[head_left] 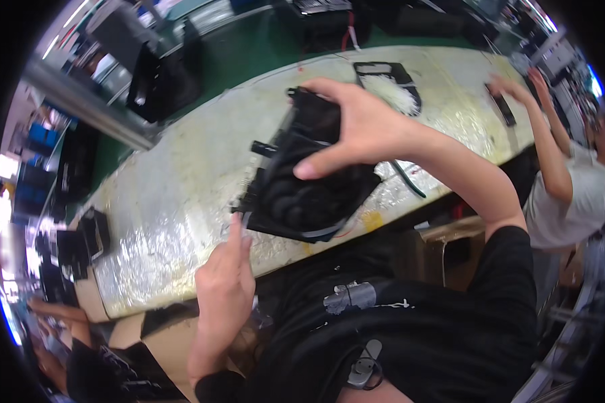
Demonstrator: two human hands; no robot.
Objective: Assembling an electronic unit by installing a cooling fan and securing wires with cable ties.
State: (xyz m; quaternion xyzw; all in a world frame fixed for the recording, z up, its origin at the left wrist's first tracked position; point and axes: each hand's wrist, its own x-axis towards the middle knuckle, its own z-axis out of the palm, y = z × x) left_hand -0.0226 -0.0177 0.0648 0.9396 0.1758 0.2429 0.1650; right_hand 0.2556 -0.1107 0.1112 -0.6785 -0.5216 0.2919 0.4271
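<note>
A black plastic housing with a round fan (299, 198) set in it is held tilted above the bench. My right hand (363, 127) grips its upper part, with the thumb across the front and the fingers over the top. My left hand (223, 289) is at the lower left corner of the housing. Its index finger stretches up to that corner, while the other fingers are partly curled and nothing shows in them. Beyond my right hand, a bundle of thin white pieces (391, 94) lies on a flat black part (383, 68). A dark green curved handle (409, 180) pokes out below my right wrist.
The long bench (181, 161) has a shiny, wrinkled film cover. A co-worker (565, 191) at the right reaches over a dark narrow object (502, 111). Black boxy parts (94, 232) stand by the left end. Cardboard boxes (161, 342) sit below the near edge.
</note>
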